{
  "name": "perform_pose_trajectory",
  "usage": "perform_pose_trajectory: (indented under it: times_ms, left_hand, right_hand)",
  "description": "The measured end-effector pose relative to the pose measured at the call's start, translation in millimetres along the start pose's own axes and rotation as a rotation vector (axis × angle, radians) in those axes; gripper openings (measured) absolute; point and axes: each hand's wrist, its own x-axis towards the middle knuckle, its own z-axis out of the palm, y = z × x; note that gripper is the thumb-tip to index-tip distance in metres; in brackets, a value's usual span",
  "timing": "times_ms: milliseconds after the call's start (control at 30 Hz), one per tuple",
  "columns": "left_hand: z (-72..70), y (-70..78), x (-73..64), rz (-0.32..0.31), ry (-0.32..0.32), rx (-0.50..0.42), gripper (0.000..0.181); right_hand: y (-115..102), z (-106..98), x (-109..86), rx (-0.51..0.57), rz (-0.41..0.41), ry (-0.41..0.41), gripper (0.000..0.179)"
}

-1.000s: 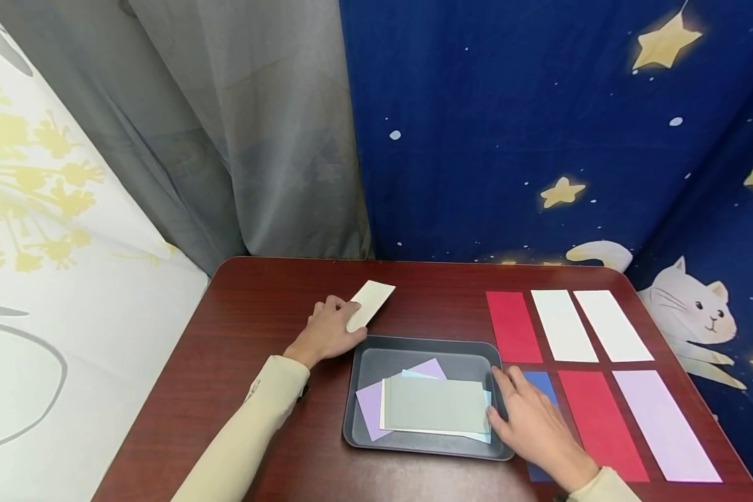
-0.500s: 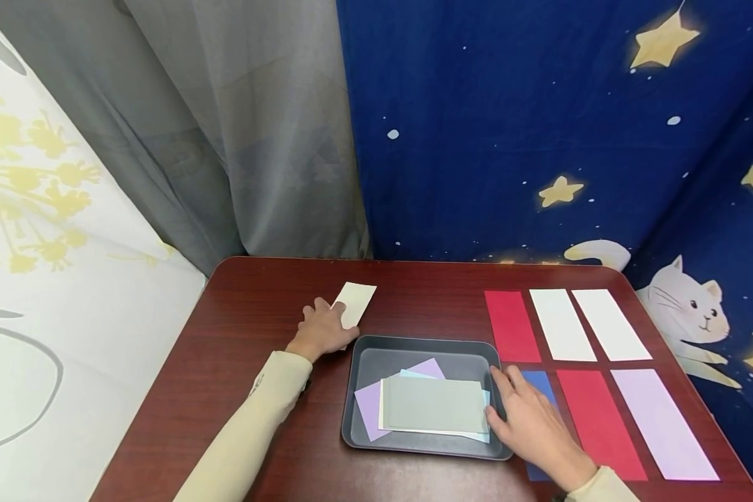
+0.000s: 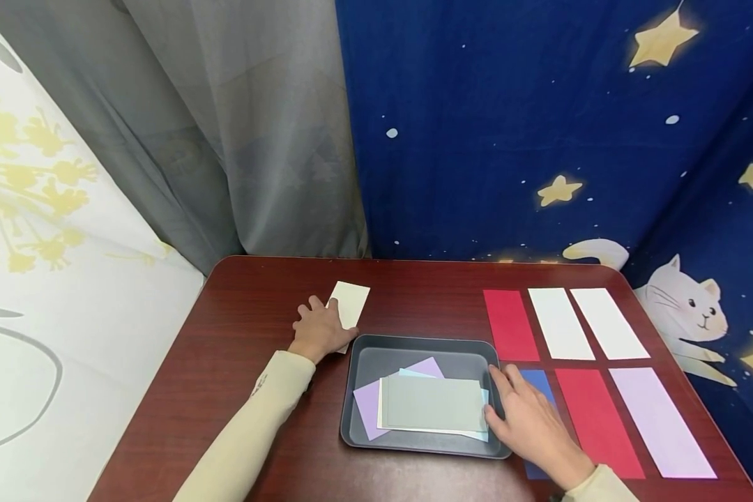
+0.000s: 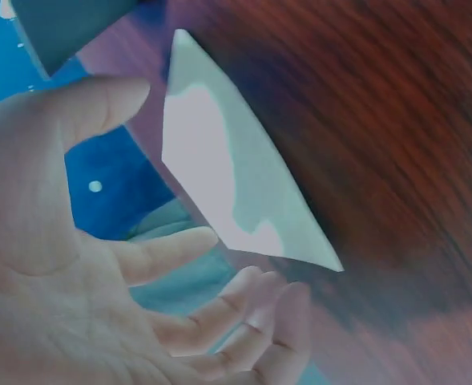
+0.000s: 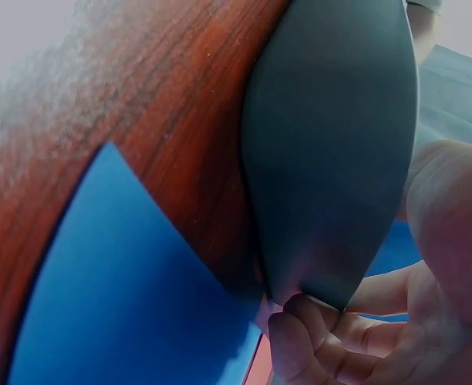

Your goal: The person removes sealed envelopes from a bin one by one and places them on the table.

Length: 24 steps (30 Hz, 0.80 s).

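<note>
A cream paper card (image 3: 351, 301) lies on the table behind the tray's left corner. My left hand (image 3: 321, 330) is over its near end, fingers spread; in the left wrist view the thumb and fingers stand apart beside the card (image 4: 219, 168). The dark grey tray (image 3: 371, 362) holds a grey card (image 3: 438, 404) on top of cream, light blue and purple cards (image 3: 367, 406). My right hand (image 3: 530, 418) holds the tray's right rim. In the right wrist view its fingers curl at the outside of the tray (image 5: 332, 144).
On the right of the brown table (image 3: 238, 390) lie two rows of cards: red (image 3: 511, 325) and two white (image 3: 561, 324) behind, blue (image 3: 539, 383), red (image 3: 600, 422) and lilac (image 3: 663, 422) in front. Curtains (image 3: 464, 139) hang past the far edge.
The cream card has slid left and turned more upright along with my left hand, whose fingers have spread. My right hand and the tray have stayed in place.
</note>
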Motion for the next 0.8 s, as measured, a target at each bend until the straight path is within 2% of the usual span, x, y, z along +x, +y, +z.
perform_pose_trajectory:
  times_ms: [167,267,400,500,633,733,800]
  left_hand:
    - [-11.4,5.8,-11.8,0.094,0.077,-0.05,0.076]
    - [-17.1,13.0,-22.1,0.182,0.119,-0.069,0.072]
    - [-19.8,25.5,-37.9,0.305,0.136,-0.085,0.067]
    - [-18.3,35.3,-50.4,0.401,0.139,-0.113,0.065]
    - [-12.2,46.6,-66.1,0.563,0.151,-0.161,0.062]
    - [-5.2,55.0,-76.1,0.677,0.135,-0.148,0.062]
    - [-0.1,60.4,-81.6,0.731,0.106,-0.108,0.063]
  right_hand:
    - [0,0,0.2,0.002,0.003,-0.002,0.066]
    - [0,-1,0.0,0.0,0.003,-0.002,0.066]
    - [0,-2,0.1,0.002,-0.002,0.003,0.064]
    - [-1,-3,0.4,0.004,-0.006,0.006,0.064]
    - [-1,-3,0.4,0.006,-0.006,0.004,0.064]
    - [-1,-3,0.4,0.007,-0.006,0.0,0.064]
    - [-2,-3,0.5,0.008,-0.007,-0.003,0.065]
